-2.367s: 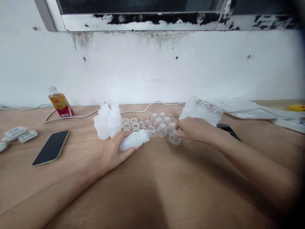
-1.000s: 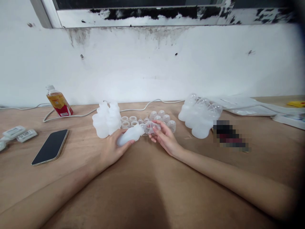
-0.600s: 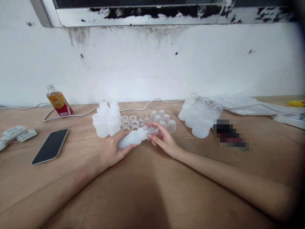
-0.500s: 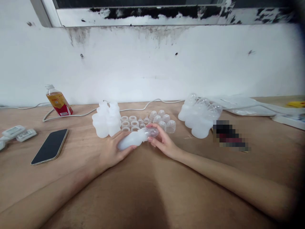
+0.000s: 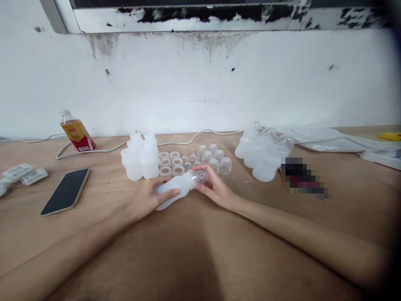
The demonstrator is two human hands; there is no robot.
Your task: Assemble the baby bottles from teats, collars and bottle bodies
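- Wooden table [image 5: 257,259] is stretching out under the whole grip.
- A bunch of capped bottles [image 5: 265,161] is standing well right of the grip; more white bottles [image 5: 134,161] are standing just beyond it, left.
- Left hand [image 5: 148,196] is wrapping around one tilted bottle [image 5: 181,184], its neck pointing at the right hand [image 5: 216,190].
- That hand's pinching a clear cap [image 5: 199,177] over the neck.
- Other clear caps [image 5: 224,166] are sitting beyond the right hand, pale rings [image 5: 178,174] behind the held bottle, tiny clear teats [image 5: 192,156] between.

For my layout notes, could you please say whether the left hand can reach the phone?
Probably yes, after releasing the white bottle: nothing seems to stand between the left hand and the phone.
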